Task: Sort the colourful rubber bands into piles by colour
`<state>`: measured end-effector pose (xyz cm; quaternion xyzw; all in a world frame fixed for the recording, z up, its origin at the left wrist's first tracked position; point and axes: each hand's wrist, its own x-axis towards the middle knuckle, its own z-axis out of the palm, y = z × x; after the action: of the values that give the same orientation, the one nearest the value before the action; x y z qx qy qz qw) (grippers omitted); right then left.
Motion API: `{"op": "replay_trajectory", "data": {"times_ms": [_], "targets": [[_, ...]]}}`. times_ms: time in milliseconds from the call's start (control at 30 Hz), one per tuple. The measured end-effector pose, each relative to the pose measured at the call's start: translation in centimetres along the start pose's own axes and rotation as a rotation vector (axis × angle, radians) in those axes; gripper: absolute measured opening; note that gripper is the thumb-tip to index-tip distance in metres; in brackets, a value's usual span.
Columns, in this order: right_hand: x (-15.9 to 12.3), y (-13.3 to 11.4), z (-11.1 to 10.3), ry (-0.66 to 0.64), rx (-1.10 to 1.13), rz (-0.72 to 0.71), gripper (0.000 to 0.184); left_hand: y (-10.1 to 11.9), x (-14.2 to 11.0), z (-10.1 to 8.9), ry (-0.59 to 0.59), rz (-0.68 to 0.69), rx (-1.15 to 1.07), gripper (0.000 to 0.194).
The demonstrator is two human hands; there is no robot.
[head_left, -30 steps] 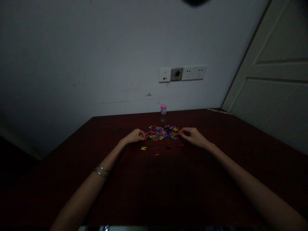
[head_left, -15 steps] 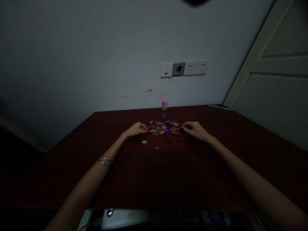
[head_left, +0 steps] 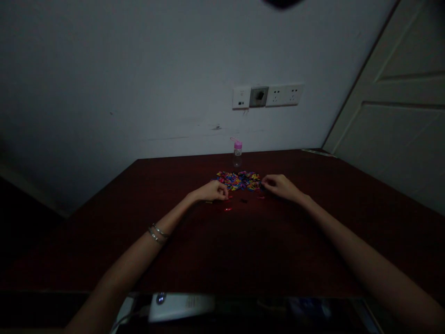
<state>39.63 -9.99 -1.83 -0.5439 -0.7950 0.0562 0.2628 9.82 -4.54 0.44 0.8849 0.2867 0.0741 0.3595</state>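
Observation:
A heap of small colourful clips [head_left: 239, 181] lies on the dark red-brown table, too small to tell their exact kind. My left hand [head_left: 216, 190] is closed in a pinch just in front of the heap's left side, with a red clip [head_left: 230, 197] at its fingertips. At the heap's right edge my right hand [head_left: 280, 186] has thumb and forefinger pinched together; what is between them cannot be made out. In front of the heap lie a dark clip [head_left: 244, 201], a pinkish clip [head_left: 261, 197] and, nearer me, another red clip [head_left: 228, 209]. A yellow clip [head_left: 208, 202] is partly hidden below my left hand.
Behind the heap stands a clear bottle [head_left: 237, 160] with a pink cap and loop. The table [head_left: 243, 250] meets a wall with sockets [head_left: 283, 95]. A panelled door [head_left: 392, 116] is on the right. Below the front edge lies a white device [head_left: 182, 307].
My left hand has moved right and slightly toward me, from the heap's left edge to the red clip in front. My right hand stays at the heap's right edge. The view has tilted slightly.

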Motion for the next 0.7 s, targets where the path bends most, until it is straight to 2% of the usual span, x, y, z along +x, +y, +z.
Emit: {"op": "replay_trajectory", "data": {"times_ms": [300,533,700], "targets": [[-0.1,0.2,0.2,-0.026,-0.020,0.042,0.021,0.0,0.1,0.5,-0.036,-0.018,0.038,0.016],[-0.1,0.9,0.3,-0.010,-0.008,0.037,0.021,-0.3,-0.1,-0.1,-0.010,-0.017,-0.020,0.020],[-0.1,1.5,0.5,0.034,0.000,0.065,0.021,-1.4,-0.1,-1.1,0.089,-0.032,-0.149,0.022]]}}
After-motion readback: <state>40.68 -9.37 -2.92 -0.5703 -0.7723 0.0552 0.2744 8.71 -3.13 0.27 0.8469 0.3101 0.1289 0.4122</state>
